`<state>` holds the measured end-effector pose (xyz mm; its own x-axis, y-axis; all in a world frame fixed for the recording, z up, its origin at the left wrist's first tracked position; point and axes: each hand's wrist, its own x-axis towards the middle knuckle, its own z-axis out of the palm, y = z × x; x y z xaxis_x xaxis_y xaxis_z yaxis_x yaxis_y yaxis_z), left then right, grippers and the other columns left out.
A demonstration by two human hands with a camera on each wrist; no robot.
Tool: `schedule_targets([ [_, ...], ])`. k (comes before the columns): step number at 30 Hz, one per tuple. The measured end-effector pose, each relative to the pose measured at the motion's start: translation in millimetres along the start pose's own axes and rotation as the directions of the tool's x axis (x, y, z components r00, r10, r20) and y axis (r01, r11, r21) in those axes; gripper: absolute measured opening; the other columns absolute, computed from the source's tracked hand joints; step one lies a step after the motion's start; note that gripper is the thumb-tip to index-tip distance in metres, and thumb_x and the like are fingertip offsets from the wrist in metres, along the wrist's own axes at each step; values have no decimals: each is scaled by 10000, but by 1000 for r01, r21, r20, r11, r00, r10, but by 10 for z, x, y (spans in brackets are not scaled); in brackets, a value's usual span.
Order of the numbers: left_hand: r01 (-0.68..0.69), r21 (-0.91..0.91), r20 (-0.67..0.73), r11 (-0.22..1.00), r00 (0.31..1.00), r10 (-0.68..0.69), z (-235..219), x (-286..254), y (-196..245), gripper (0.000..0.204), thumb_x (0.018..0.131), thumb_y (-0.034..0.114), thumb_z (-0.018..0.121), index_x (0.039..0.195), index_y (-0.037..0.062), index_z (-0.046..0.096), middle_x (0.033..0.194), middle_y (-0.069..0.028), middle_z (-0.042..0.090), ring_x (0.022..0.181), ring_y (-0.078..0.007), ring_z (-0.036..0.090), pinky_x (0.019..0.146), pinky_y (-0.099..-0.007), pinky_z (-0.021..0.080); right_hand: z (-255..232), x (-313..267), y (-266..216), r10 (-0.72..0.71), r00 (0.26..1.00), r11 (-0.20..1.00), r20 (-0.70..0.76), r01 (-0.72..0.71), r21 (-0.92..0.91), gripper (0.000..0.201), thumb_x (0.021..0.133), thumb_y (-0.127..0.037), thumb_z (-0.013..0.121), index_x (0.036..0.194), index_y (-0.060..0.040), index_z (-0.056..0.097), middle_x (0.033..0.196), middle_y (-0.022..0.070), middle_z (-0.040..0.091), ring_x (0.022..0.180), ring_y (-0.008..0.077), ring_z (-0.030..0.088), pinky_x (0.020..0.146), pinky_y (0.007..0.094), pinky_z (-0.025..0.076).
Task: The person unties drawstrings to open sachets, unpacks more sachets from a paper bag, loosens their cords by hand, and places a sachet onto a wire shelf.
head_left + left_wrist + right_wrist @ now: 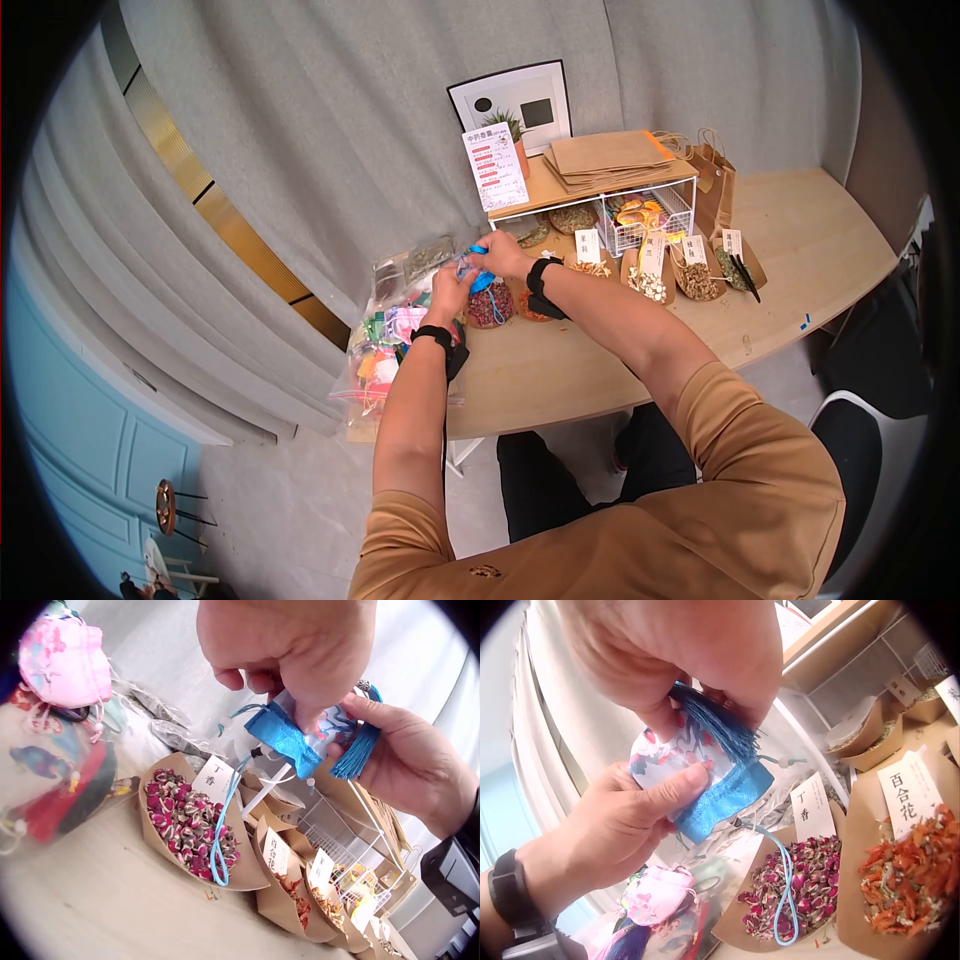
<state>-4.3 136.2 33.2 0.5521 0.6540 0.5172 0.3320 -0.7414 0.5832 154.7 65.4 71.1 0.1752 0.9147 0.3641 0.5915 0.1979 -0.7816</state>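
Both hands hold a small drawstring pouch [727, 796] with a white floral body and a shiny blue mouth band. My left hand [289, 652] pinches it, thumb across the printed side near the band. At the pouch's other end, my right hand [682, 652] grips it together with a blue tassel [358, 754]. The band points downward, and a light-blue cord loop [217, 847] dangles from it. Below hangs the view of a kraft paper tray [259, 879] of dried rosebuds [191, 829]. In the head view, my left hand [450, 292] is beside my right hand [505, 257].
Left of the trays lies a clear plastic bag [375, 365] with colourful pouches, a pink pouch [67, 664] among them. Several labelled trays of dried flowers [911, 877] line the table [570, 370]. Behind them stand a wooden-topped shelf [520, 203] and a wire basket [680, 222].
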Motion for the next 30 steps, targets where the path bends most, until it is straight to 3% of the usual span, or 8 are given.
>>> schedule_targets([
  [2,-33,-5,-20,999,999,33,-5,-2,9,227,792,221,722,798,-1,678,767,-195,645,713,-343,644,652,-392,488,6,11,8,6,1000,1000,-1,-6,19,172,778,-226,730,819,-59,722,655,78,664,587,130,615,609,311,505],
  [9,159,-142,-9,977,987,-162,-23,21,-14,256,782,227,745,709,-7,670,591,-89,611,532,-139,561,511,-338,437,7,13,-21,37,998,998,-60,-34,45,168,779,-223,728,817,-59,729,647,86,662,581,132,611,600,311,502],
  [11,197,-83,-12,977,980,-198,-47,14,-9,210,816,183,728,733,-3,679,583,37,557,555,-38,451,468,-259,379,15,16,-19,28,996,999,-87,-25,35,165,777,-222,729,813,-61,731,649,88,664,585,133,613,602,313,502],
  [21,9,-121,-83,993,996,-19,59,36,-110,182,839,153,698,751,-5,673,640,21,601,592,-36,480,505,-246,404,47,18,-15,90,989,993,-117,-80,88,177,773,-261,734,803,-86,737,655,83,669,583,141,611,597,324,495],
  [24,72,-190,-103,979,990,-93,72,35,-84,226,795,176,723,723,-30,665,660,-108,631,609,-132,591,558,-315,453,78,60,18,100,986,991,-136,-86,107,193,774,-279,733,801,-88,736,658,85,669,593,149,617,606,332,496],
  [27,199,-229,-10,953,978,-207,87,32,-98,209,770,116,729,915,-19,661,759,-90,652,672,-156,617,617,-316,477,49,64,16,84,981,995,-176,-73,70,209,780,-293,726,810,-87,735,676,93,676,615,171,636,626,347,501],
  [29,65,-478,-62,876,992,-107,128,-14,-75,536,738,7,710,1231,13,500,896,-97,647,792,-188,626,721,-313,488,23,58,16,72,976,997,-207,-68,29,216,784,-299,721,819,-86,734,690,98,681,628,184,646,638,355,504],
  [30,64,-476,-62,877,992,-106,117,-51,-63,536,738,7,710,1231,13,500,896,-97,647,792,-188,626,721,-313,488,13,54,31,86,970,995,-226,-73,62,220,787,-299,716,826,-83,732,703,103,684,639,193,653,644,358,505],
])
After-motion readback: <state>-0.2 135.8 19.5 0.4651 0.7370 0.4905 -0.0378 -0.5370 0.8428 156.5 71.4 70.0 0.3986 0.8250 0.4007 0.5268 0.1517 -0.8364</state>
